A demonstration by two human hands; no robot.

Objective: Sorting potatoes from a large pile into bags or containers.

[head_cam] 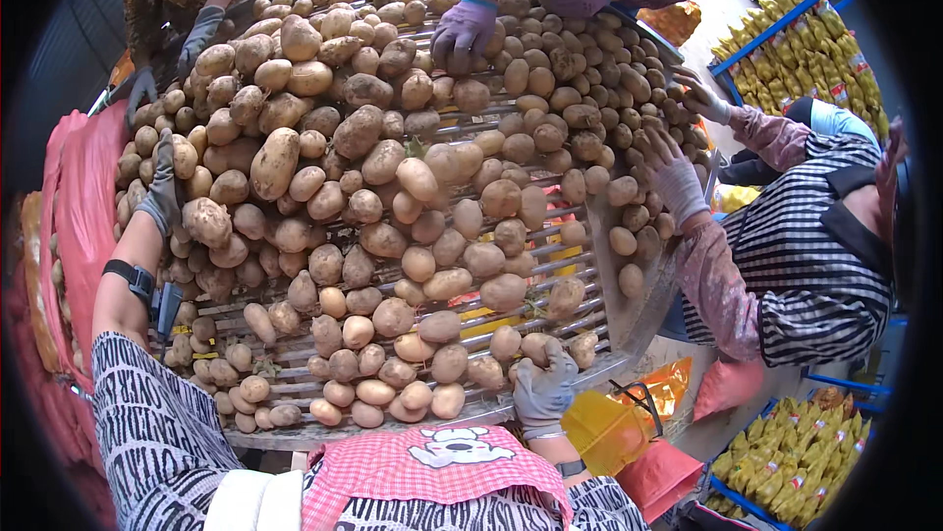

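A deep heap of soil-dusted potatoes (276, 162) covers a slatted metal sorting table (541, 266) before me. My left hand (163, 188), in a grey glove, lies flat along the heap's left side, fingers stretched, touching potatoes and gripping none. At the near right edge, my gloved right hand (545, 389) has its fingers and thumb around a potato (535, 348); part of that potato is hidden. Just right of this hand sits another potato (584, 349). Between my hands, looser potatoes (394, 317) lie across the bars.
Co-workers' gloved hands reach in: a purple glove (464, 34) at the far side, a grey glove (199, 37) far left, a pale glove (674, 174) right. A yellow plastic basket (600, 431) stands below my right hand. Pink sacks (88, 185) line the left; filled yellow bags (796, 450) stand lower right.
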